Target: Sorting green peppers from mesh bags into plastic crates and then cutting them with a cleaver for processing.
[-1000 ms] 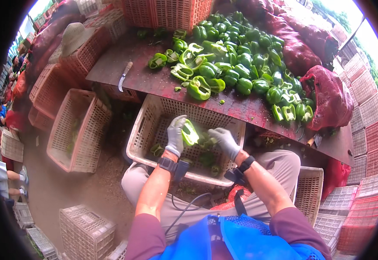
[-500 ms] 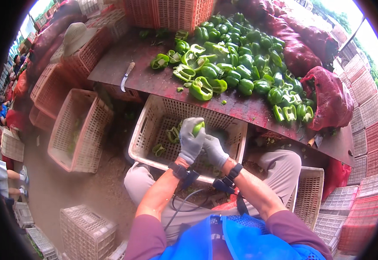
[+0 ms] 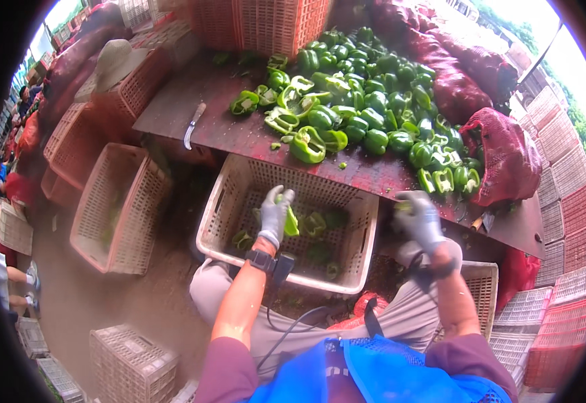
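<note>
My left hand (image 3: 275,216), in a grey glove, is closed on a piece of green bell pepper (image 3: 291,223) above the pale plastic crate (image 3: 207,232). A few cut pepper pieces (image 3: 314,224) lie in that crate. My gloved right hand (image 3: 419,220) is over my right knee, just off the table's near edge. Blurred by motion, its fingers curl around something small and greenish that I cannot make out. On the table (image 3: 239,138) ahead are a heap of whole green bell peppers (image 3: 373,101) and several cut halves (image 3: 307,145).
A knife (image 3: 194,125) lies on the table's left part; another blade with a wooden handle (image 3: 479,222) sits by its right edge. Red mesh sacks (image 3: 502,158) stand at the right. More crates (image 3: 121,208) surround me, and orange crates (image 3: 266,27) stand behind the peppers.
My hands, together over the crate before, have parted. The right has swung right, out past the crate. The left has shifted slightly left and lower, still with green pepper in it.
</note>
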